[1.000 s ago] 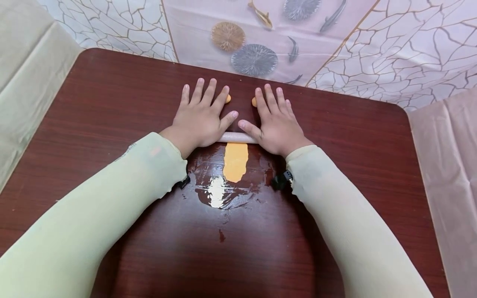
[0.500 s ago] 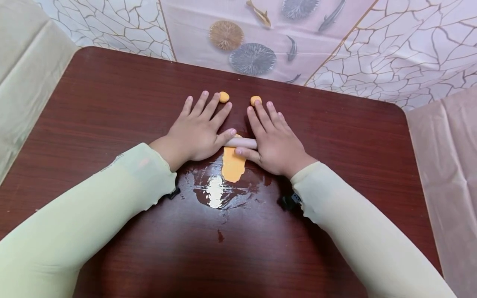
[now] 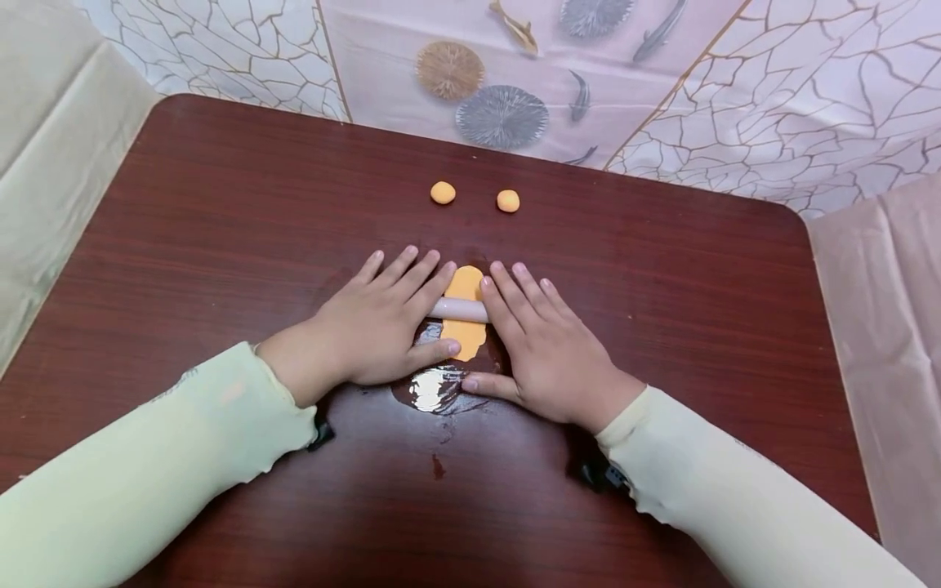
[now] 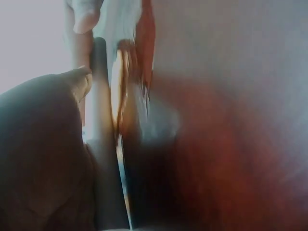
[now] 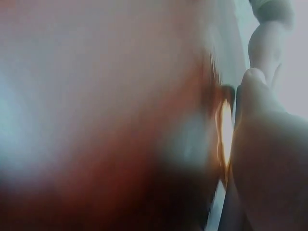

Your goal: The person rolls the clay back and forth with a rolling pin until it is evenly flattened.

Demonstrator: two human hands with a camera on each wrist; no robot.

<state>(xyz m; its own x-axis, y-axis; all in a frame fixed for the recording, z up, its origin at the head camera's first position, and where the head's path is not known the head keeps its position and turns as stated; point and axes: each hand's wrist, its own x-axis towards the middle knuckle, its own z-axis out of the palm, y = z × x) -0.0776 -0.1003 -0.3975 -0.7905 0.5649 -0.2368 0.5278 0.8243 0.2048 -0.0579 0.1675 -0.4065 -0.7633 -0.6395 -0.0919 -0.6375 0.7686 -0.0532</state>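
Observation:
A flattened strip of orange dough (image 3: 466,282) lies on the dark red wooden table (image 3: 220,204), with a thin pale rolling pin (image 3: 459,309) across its middle. My left hand (image 3: 382,322) lies flat with straight fingers on the pin's left end. Flat on the right end presses my right hand (image 3: 540,347). Both wrist views are blurred; the left wrist view shows the pin (image 4: 98,96) beside the dough's orange edge (image 4: 117,91), and the right wrist view shows an orange sliver of dough (image 5: 224,130) beside my thumb.
Two small orange dough balls (image 3: 443,193) (image 3: 508,201) sit further back on the table. A shiny wet patch (image 3: 430,390) lies just nearer than the dough. Patterned cloth (image 3: 662,98) hangs behind the table, plain cloth (image 3: 875,327) covers the right side.
Both hands have drawn the rolling pin towards me over the dough, uncovering the strip's far end and the two dough balls.

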